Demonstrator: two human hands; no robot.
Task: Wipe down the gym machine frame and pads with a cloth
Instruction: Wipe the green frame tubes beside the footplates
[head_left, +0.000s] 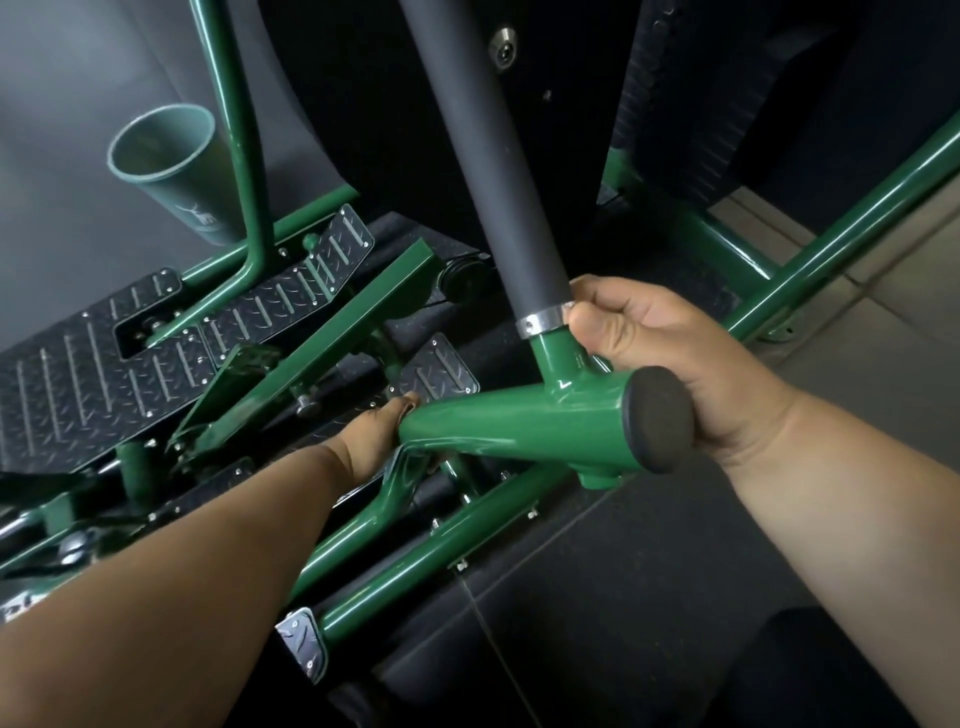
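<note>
Frame-wiping step, lower tubes. My right hand (644, 353) fingers clenched round green frame (519, 421) junction below black grip. My left hand (379, 431) behind tube; fingers hidden, state unknown. Cloth unseen. Next: locate cloth, wipe tube beside fingers.

A gym: green machine frame (519, 421), rubber flooring (649, 597).

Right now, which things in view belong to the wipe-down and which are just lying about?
Job:
- green frame tube, left hand reaching behind it
- black foam grip, right hand gripping just beneath
- black end cap
- cloth: not visible

Lying about:
- green cup in its holder
- checker-plate footplates
</note>
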